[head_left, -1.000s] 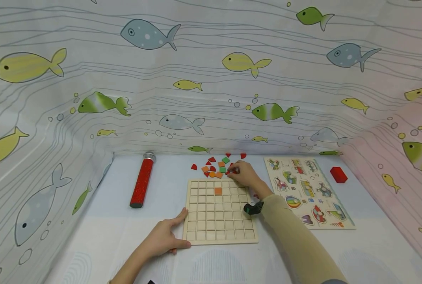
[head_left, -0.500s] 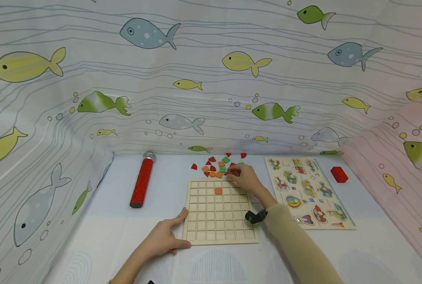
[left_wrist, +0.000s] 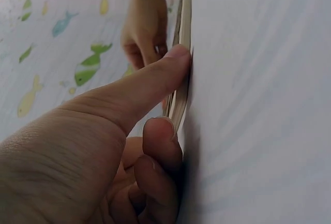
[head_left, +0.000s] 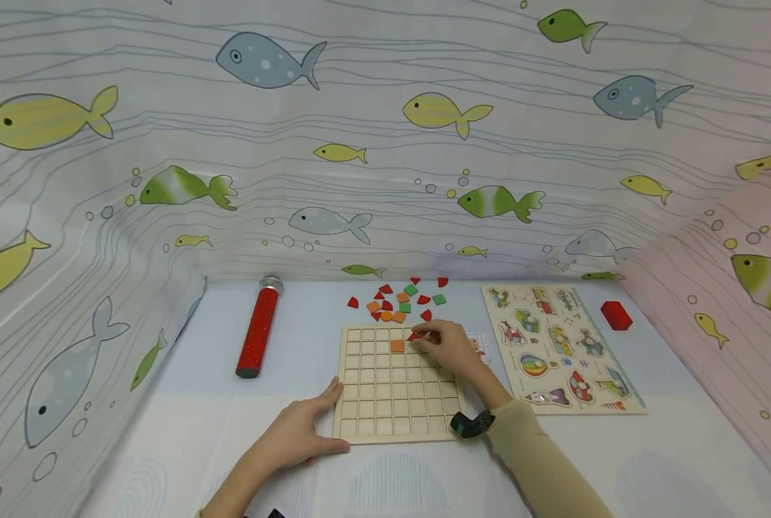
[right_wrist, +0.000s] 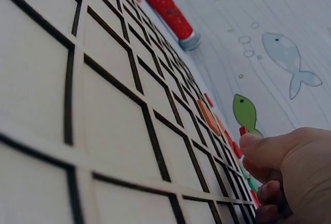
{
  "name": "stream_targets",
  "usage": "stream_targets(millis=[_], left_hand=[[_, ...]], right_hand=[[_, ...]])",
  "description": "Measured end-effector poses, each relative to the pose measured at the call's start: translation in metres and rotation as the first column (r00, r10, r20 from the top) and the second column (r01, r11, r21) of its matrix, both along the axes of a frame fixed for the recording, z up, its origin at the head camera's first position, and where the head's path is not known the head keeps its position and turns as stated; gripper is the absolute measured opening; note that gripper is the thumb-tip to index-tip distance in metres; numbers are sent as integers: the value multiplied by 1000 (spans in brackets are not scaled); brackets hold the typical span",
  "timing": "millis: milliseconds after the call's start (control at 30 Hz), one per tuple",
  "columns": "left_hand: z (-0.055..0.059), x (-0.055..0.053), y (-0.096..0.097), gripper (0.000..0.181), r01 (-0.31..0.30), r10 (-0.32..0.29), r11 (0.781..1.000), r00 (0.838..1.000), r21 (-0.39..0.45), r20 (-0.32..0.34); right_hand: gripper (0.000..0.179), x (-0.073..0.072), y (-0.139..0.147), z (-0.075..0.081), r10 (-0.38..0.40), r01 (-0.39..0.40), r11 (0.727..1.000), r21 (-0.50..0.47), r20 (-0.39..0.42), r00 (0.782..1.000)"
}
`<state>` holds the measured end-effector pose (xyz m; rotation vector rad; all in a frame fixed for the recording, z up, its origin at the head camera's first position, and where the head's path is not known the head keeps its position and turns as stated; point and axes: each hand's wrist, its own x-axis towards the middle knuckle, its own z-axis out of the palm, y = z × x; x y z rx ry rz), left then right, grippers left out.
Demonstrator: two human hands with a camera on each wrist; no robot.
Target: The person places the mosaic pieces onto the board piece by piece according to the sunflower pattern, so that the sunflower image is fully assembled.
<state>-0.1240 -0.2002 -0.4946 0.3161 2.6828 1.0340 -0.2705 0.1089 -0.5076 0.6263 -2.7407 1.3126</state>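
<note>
One wooden grid board [head_left: 385, 392] lies flat at lower centre of the frame. A picture puzzle board [head_left: 563, 352] lies at centre right. The left hand [head_left: 301, 432], lower left of centre, touches the grid board's left edge, thumb and forefinger spread. The right hand [head_left: 450, 345] hangs over the upper right, fingers in a pinch. A red microphone [head_left: 259, 331] lies left of centre; a red block [head_left: 616, 315] far right. An orange tile [head_left: 397, 346] sits near the grid's top; just right, the pinch holds a red piece [head_left: 414, 336], contact with the board unclear.
</note>
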Motion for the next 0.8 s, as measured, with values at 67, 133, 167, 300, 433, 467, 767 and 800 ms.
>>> stream_targets(millis=[67,133,167,300,433,467,767,800], left_hand=[[0,0,0,105,-3,3,1000,1000,-7,3],[0,0,0,105,-8,8,1000,1000,-13,5],[1,0,0,105,-10,10,1000,1000,-12,5],[0,1,0,105,-3,3,1000,1000,-8,1],[-2,1,0,105,-4,4,1000,1000,-10,-4],[-2,1,0,105,-7,7,1000,1000,-12,-1],[2,1,0,105,-4,5,1000,1000,-25,16],[2,1,0,105,-3,3,1000,1000,-20,13]], right_hand=[[23,2,2,-3,-10,10,1000,1,-2,1000],[23,3,4,-5,-15,15,1000,8,-8,1000],[22,3,4,-7,-19,20,1000,12,-10,1000],[21,4,6,-10,-13,13,999,33,-18,1000],[22,4,4,-13,14,-13,999,41,-23,1000],[22,4,3,-13,20,-18,999,44,-25,999],[23,2,0,-16,28,-26,999,42,-27,999],[24,1,0,-17,29,-28,999,39,-26,999]])
